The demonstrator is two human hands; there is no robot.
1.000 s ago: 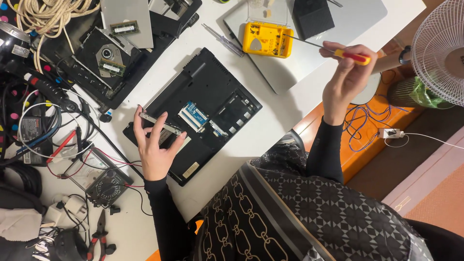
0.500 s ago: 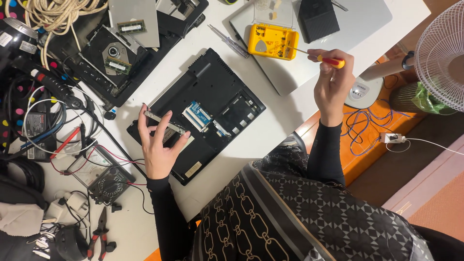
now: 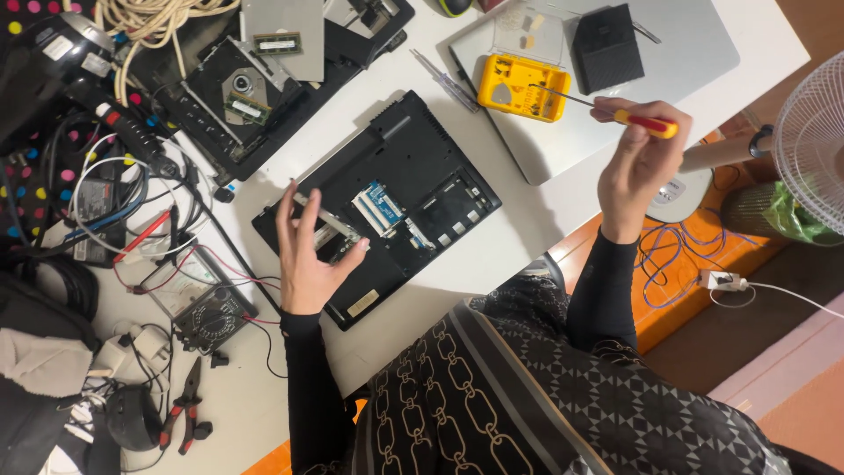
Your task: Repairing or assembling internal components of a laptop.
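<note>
Nearest, a patterned garment (image 3: pixel 492 396) with black sleeves. Left hand (image 3: pixel 308 255): fingers spread and curled, thumb and fingertips pinching a silver drive (image 3: pixel 327 222) at its ends, over the left part of an opened black laptop (image 3: pixel 413 167) lying base-up on the white table (image 3: pixel 492 255); blue memory modules (image 3: pixel 380 207) show in its open bay just right of the hand. Right hand (image 3: pixel 637 167): raised above the table's right edge, fingers pressed together around the red-and-yellow handle of a screwdriver (image 3: pixel 633 117), shaft pointing left toward a yellow bit case (image 3: pixel 523 86). That case rests on a closed silver laptop (image 3: pixel 668 79), beside a black box (image 3: pixel 607 48). Left of the hand: multimeter (image 3: pixel 207 303), red pliers (image 3: pixel 180 413), tangled cables (image 3: pixel 114 185). Farther: dismantled optical drive (image 3: pixel 233 92), metal cover plate (image 3: pixel 283 37), coiled cord (image 3: pixel 149 18). Right edge: white fan (image 3: pixel 813 149).
</note>
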